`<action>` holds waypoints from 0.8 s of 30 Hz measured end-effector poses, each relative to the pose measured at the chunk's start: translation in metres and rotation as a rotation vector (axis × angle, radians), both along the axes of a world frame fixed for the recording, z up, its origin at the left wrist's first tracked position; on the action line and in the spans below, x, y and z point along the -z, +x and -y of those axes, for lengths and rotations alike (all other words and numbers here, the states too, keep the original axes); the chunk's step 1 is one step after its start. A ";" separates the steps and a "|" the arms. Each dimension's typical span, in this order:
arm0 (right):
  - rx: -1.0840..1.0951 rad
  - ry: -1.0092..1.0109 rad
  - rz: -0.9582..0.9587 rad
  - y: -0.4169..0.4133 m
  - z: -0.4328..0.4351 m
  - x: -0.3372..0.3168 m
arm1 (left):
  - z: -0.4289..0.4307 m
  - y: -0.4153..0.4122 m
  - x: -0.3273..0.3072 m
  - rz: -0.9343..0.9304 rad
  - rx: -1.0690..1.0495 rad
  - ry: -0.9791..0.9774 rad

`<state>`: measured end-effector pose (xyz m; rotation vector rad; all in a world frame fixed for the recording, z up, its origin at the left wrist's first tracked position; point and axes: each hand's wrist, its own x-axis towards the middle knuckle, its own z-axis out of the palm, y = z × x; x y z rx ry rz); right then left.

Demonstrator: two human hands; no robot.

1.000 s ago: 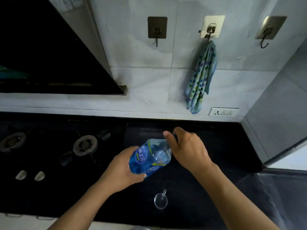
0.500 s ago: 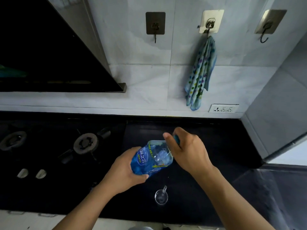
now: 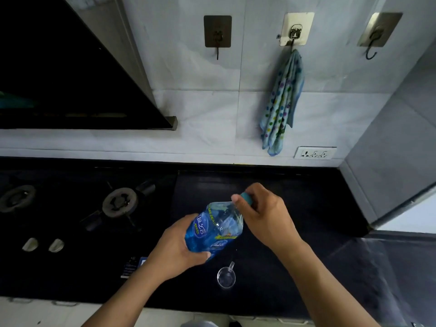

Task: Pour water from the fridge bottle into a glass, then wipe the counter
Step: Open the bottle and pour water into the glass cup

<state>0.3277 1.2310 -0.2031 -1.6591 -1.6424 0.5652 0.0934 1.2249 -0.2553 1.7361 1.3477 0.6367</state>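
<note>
Cap (image 3: pixel 246 199) mostly behind right hand (image 3: pixel 266 219)

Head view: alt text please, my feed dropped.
The left hand grips a blue water bottle while the right hand pinches its cap, above a black counter. A clear glass stands on it; a dotted cloth hangs behind.

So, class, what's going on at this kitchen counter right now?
A person stands at a black counter, holding a water bottle tilted above it. The left hand grips the bottle's body, and the right hand pinches the blue cap on its neck. A clear glass with a handle sits on the counter just below; nothing is being poured yet. A spotted cloth hangs from a wall hook behind.
</note>
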 end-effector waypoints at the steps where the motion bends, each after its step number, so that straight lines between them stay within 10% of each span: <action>1: 0.009 -0.027 -0.026 0.002 0.000 0.001 | 0.000 0.000 0.001 -0.005 0.001 -0.002; 11: 0.031 -0.005 0.060 0.028 0.000 0.032 | 0.004 -0.016 0.027 -0.188 -0.037 -0.015; 24: -0.052 -0.549 0.317 0.011 0.038 0.165 | 0.022 -0.027 0.086 -0.552 -0.007 -0.099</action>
